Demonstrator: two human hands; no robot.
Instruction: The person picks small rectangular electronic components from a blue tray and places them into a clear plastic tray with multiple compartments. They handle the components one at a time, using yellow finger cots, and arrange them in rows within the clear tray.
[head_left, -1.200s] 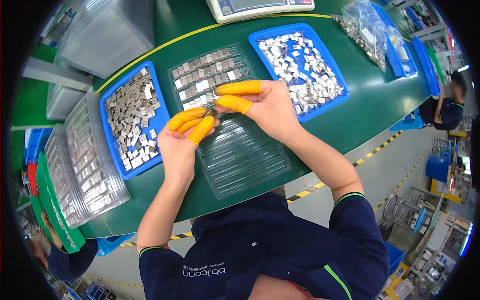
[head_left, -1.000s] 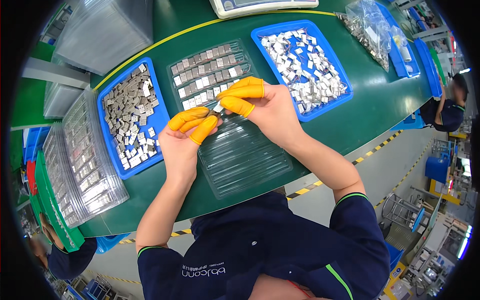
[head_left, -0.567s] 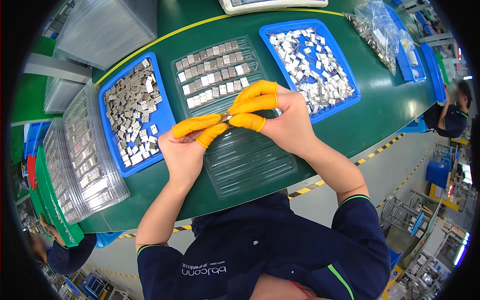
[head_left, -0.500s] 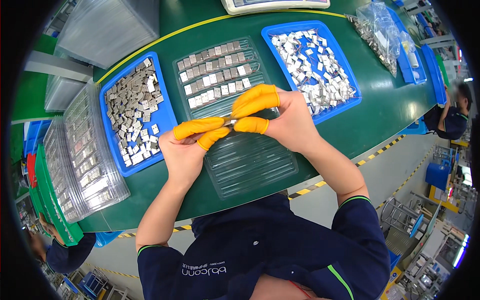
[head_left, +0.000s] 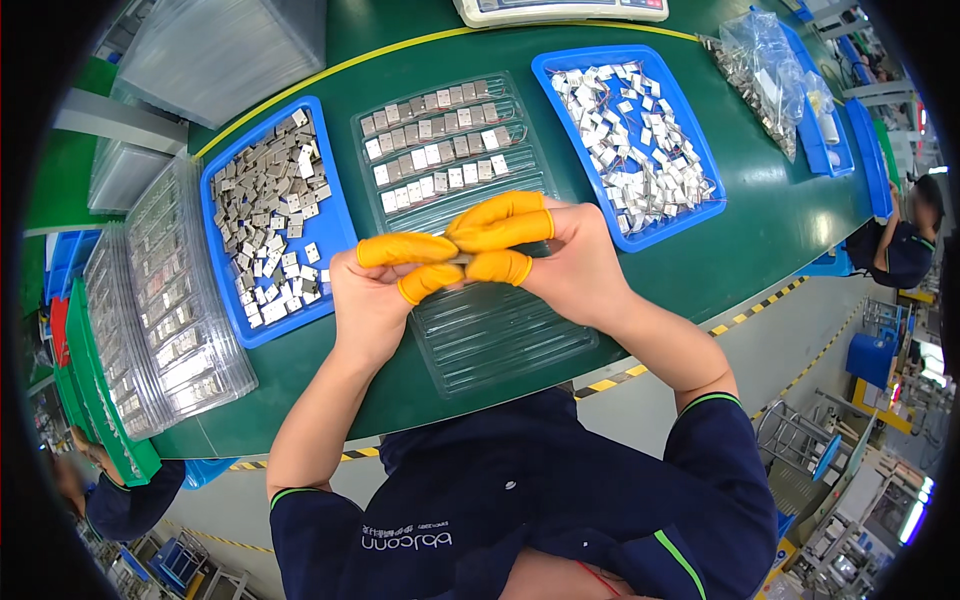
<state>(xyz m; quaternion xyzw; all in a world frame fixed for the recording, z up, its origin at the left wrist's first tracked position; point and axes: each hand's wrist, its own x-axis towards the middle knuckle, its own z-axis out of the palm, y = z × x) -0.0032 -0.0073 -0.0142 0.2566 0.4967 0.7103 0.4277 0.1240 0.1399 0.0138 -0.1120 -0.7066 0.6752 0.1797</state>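
The left hand (head_left: pixel 378 290) and right hand (head_left: pixel 568 255) together pinch a small part (head_left: pixel 461 259) above the clear tray (head_left: pixel 500 345). A blue tray (head_left: pixel 672 230) lies right.

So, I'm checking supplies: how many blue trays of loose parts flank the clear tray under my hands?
2: one blue tray left of the clear tray, holding mostly grey parts; a second tray to its right, holding white parts. None seems hidden there.

Glossy clear plastic tray (head_left: pixel 505 345), dull metal pieces (head_left: pixel 262 185), matt cloth shirt (head_left: pixel 600 490)
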